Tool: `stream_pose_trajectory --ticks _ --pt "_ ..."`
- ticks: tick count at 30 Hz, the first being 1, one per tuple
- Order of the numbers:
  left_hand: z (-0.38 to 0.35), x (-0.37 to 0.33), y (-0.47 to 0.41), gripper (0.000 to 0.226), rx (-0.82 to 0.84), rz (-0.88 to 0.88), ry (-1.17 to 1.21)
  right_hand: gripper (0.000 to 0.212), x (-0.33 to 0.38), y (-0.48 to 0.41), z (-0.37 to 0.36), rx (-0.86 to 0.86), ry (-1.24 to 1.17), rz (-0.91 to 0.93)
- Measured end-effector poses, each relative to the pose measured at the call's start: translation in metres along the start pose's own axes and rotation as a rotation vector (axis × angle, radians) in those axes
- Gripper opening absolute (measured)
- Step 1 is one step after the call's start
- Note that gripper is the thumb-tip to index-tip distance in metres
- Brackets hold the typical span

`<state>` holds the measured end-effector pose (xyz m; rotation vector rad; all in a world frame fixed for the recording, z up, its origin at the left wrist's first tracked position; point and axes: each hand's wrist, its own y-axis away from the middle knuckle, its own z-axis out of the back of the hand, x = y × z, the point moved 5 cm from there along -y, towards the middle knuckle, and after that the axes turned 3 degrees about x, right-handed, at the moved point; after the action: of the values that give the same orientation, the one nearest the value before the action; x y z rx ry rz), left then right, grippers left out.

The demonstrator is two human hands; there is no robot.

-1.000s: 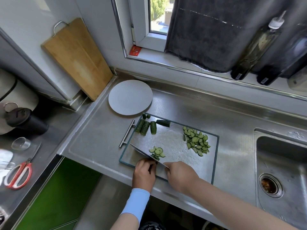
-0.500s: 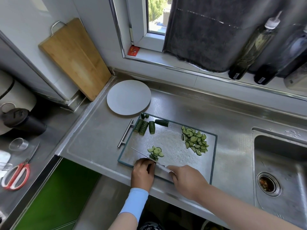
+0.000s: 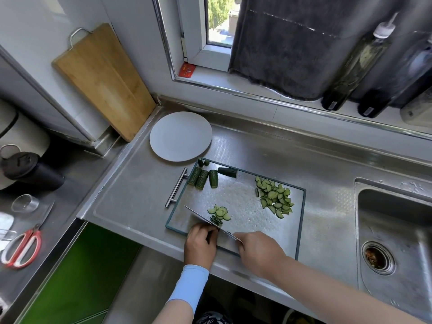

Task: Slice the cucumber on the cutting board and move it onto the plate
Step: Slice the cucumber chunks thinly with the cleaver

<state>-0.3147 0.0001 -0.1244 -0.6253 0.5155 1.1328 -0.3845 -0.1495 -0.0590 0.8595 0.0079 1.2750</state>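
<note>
The cutting board (image 3: pixel 236 199) on the steel surface (image 3: pixel 131 195) carries cucumber chunks (image 3: pixel 202 178) at its far-left corner, a slice heap (image 3: pixel 274 198) on the right and fresh slices (image 3: pixel 219 212) by the knife (image 3: pixel 201 217). The plate (image 3: pixel 180 136) lies just beside that corner. The right hand (image 3: pixel 259 252) grips the knife handle. The left hand (image 3: pixel 201 243) curls against the blade, its hold hidden. Both heaps lie as they did a second ago.
</note>
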Motion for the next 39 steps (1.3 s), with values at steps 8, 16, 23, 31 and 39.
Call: stream_pose_trajectory --ticks 8,16,23,31,39 --pt "0.001 -0.001 0.003 0.021 0.004 -0.006 0.037 0.022 0.014 -0.019 -0.002 -0.015 -0.002 -0.005" --pt "0.001 -0.002 0.003 0.018 -0.012 -0.006 -0.018 0.018 0.006 0.0 0.001 -0.042 0.02 0.041" --pt "0.002 -0.002 0.002 0.018 0.005 0.006 -0.029 0.024 -0.01 0.018 0.002 -0.058 0.023 0.043" --pt "0.004 -0.001 0.001 0.017 -0.002 -0.026 -0.01 0.022 -0.01 0.014 -0.002 -0.042 0.001 0.007" --pt "-0.001 0.003 0.002 0.021 0.017 -0.006 -0.005 0.02 0.007 -0.011 -0.007 -0.007 0.022 -0.024"
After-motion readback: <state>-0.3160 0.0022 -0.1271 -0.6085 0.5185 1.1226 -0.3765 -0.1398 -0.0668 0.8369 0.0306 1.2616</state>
